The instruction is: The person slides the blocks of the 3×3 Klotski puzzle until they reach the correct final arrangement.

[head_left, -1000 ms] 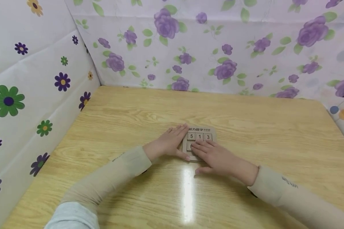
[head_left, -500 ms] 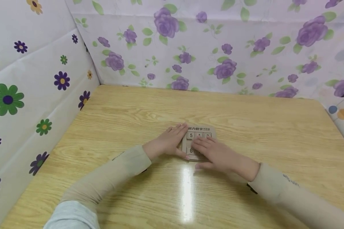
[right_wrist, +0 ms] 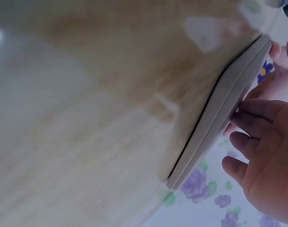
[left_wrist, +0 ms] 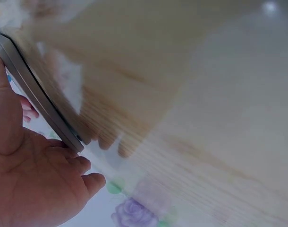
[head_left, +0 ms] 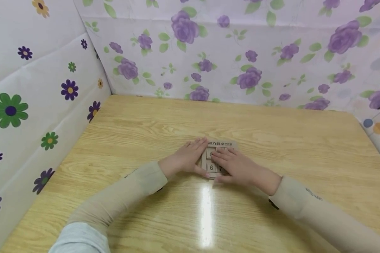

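Note:
A sliding number puzzle (head_left: pixel 220 143) lies flat on the table, its frame printed with dark characters along the far edge. My left hand (head_left: pixel 188 157) rests along its left side, fingers extended forward and thumb at the near left corner. My right hand (head_left: pixel 240 168) lies across the tiles from the right, its fingertips touching them. A tile numbered 6 (head_left: pixel 211 168) and part of a 7 show in the near row; the 5 is half covered by a fingertip. In both wrist views the puzzle's edge (left_wrist: pixel 40 101) shows beside the fingers. Other tiles are hidden under the right hand.
The wood-grain table (head_left: pixel 139 123) reaches to a floral cloth (head_left: pixel 250 52) at the back and another flowered cloth (head_left: pixel 35 88) on the left. A bright light reflection falls on the tabletop in front of the puzzle.
The 6 and 7 tiles came into view in the near row about half a second ago. Since then the 5 has slid toward me, and my right hand has shifted slightly. My left hand stays put.

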Demonstrator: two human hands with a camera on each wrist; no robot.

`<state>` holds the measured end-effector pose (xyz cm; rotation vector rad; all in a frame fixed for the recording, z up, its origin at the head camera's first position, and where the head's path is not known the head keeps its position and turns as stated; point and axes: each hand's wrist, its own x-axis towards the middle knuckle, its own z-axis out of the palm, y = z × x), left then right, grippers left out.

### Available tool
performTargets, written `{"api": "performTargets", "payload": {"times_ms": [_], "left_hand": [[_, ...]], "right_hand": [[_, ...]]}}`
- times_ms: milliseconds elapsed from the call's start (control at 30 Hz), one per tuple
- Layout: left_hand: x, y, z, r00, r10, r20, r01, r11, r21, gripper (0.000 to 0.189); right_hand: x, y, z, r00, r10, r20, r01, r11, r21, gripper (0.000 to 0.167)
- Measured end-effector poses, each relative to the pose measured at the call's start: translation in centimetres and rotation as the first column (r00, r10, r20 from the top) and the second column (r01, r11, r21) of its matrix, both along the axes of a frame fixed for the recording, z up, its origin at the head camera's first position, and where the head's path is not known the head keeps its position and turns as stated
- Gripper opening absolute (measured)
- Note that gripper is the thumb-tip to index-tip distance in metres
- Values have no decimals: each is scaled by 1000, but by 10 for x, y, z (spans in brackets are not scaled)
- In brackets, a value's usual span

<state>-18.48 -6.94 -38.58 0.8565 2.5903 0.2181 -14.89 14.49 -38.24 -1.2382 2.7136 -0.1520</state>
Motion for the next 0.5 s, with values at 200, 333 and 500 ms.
{"api": "performTargets", "payload": {"times_ms": [200,333,500], "left_hand": [[-2,-1,0,1000,4,-4,-4,1000,10,123],[-2,-1,-2,1000,0,-15,0,1000,7,123],[-2,0,-2,1000,-1,-9,1,1000,9,124]], "right_hand": [[10,2,1,999,23,30,-22,1000,-15,80],[10,6,3,998,14,65,-10,998,-63,78],[4,13,2,997,-39,68,44,996,-78,76]]}}
